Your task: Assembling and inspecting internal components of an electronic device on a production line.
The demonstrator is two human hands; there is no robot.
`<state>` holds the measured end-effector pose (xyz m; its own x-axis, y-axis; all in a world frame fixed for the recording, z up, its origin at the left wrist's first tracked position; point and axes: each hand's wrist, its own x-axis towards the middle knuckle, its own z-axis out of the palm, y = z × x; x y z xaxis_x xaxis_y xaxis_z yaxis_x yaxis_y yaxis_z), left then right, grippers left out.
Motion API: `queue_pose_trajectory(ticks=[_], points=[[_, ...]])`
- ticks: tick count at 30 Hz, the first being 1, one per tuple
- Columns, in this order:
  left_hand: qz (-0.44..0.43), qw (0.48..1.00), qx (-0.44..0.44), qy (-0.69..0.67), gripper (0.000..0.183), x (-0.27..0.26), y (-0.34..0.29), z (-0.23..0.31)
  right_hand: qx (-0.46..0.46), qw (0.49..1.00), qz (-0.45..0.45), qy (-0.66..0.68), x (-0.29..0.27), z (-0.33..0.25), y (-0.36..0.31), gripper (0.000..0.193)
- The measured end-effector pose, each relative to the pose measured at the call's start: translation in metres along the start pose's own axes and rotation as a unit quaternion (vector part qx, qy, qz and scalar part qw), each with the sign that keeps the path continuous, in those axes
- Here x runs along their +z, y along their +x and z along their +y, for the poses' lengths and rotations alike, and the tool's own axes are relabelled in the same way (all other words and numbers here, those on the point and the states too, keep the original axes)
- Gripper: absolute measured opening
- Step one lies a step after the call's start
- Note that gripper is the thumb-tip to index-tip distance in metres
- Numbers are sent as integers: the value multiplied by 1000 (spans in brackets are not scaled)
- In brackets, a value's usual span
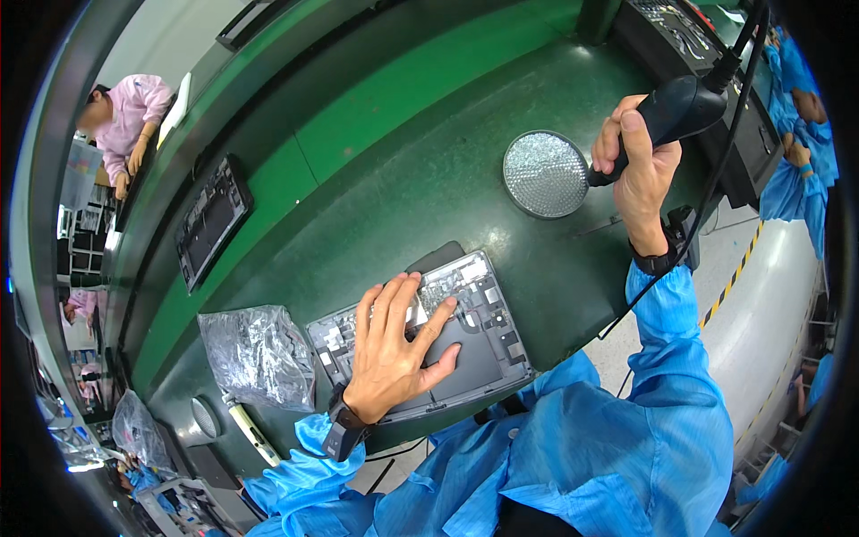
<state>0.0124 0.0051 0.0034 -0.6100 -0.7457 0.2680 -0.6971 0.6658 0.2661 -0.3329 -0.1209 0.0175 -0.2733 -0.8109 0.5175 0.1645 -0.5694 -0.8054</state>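
Note:
An opened laptop base (470,345), grey with its circuit boards and dark panels bare, lies near the bench's front edge. My left hand (394,345) rests on it with fingers spread, covering part of the boards. Up and to the right, my right hand (640,170) is wrapped round a black corded electric screwdriver (687,109). The tool's lower end comes to the rim of a round dish (548,174) with a bumpy silver surface; whether they touch I cannot tell. A dark flat piece (436,257) sticks out behind the laptop base.
Left of the laptop lie a crumpled plastic bag (258,353), a pale, slim tool (253,434) and a small round cup (204,419). Another opened laptop part (213,222) stands farther back. A black tray (676,36) holds metal pieces. A cable (716,170) hangs beside my right arm.

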Motion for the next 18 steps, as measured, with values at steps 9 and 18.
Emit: queue_pose_trajectory(ticks=[9, 18], points=[[10, 1000, -3, -4, 63, 1, -1, 0, -1, 1000, -16, -25, -1, 3, -2, 19], [11, 1000, -3, -7, 62, 0, 1, 0, 4, 1000, 1, -6, 2, 2, -5, 16]])
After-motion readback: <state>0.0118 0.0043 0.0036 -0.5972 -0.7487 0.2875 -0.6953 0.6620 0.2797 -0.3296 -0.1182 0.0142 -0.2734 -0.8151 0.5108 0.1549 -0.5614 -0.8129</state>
